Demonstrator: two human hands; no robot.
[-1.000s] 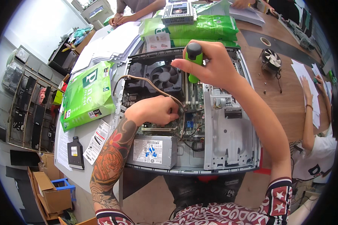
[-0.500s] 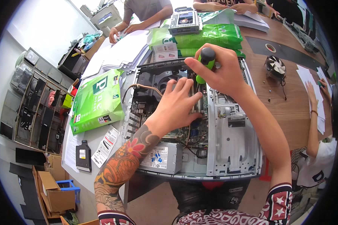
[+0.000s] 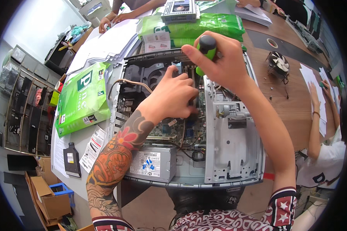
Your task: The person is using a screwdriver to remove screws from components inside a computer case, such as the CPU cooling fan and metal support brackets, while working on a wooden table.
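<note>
An opened desktop computer case [image 3: 241, 175] lies in front of me, its motherboard [image 3: 162, 131] exposed. My right hand [image 3: 223, 61] is closed around a green and black screwdriver [image 3: 207, 45], held upright over the case's upper middle; its tip is hidden. My left hand [image 3: 173, 94] is over the board beside the memory slots, with its fingers curled inward. Whatever they may hold is hidden under the hand. A black fan housing [image 3: 156, 75] sits behind that hand. The silver power supply [image 3: 152, 163], with blue marks on its label, lies in the near left part of the case.
A green paper pack [image 3: 83, 100] and a black optical drive [image 3: 72, 159] lie left of the case. Green packs [image 3: 204, 27] bearing a metal drive unit [image 3: 179, 10] stand behind it. A cooler fan [image 3: 278, 63] and small screws lie right. Other people's hands [image 3: 316, 96] handle papers nearby.
My left hand has moved left and its spread fingers have curled in. My right hand keeps its grip on the screwdriver. The whole view has shifted slightly.
</note>
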